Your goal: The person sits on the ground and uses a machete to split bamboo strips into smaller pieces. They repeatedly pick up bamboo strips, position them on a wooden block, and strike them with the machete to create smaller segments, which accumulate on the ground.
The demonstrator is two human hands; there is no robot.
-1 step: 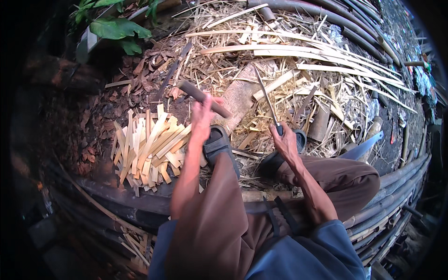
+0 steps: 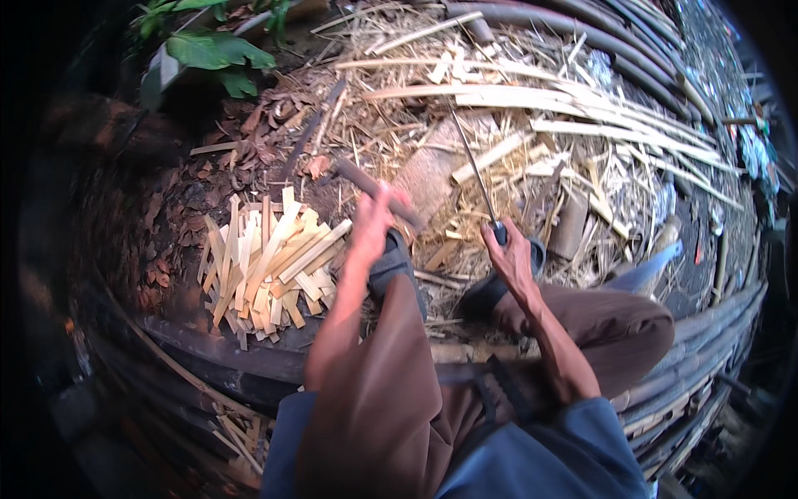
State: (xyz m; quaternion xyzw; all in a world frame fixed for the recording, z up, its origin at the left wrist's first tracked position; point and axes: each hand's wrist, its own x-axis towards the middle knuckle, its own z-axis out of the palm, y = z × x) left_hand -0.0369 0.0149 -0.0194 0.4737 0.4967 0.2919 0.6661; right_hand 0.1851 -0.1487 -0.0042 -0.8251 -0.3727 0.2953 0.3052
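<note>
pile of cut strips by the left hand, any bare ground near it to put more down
Some: a dark leaf-strewn patch left of the pile of cut strips, toward the green leaves. Crowded between the left hand with its dark stick and the right hand holding a thin blade: straw and splits.

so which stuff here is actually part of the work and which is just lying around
In use:
left hand gripping a dark stick
right hand holding a long thin blade
wooden block in front of the feet
pile of cut bamboo strips

Lying about:
long split bamboo lengths
dry leaves
green plant
</note>
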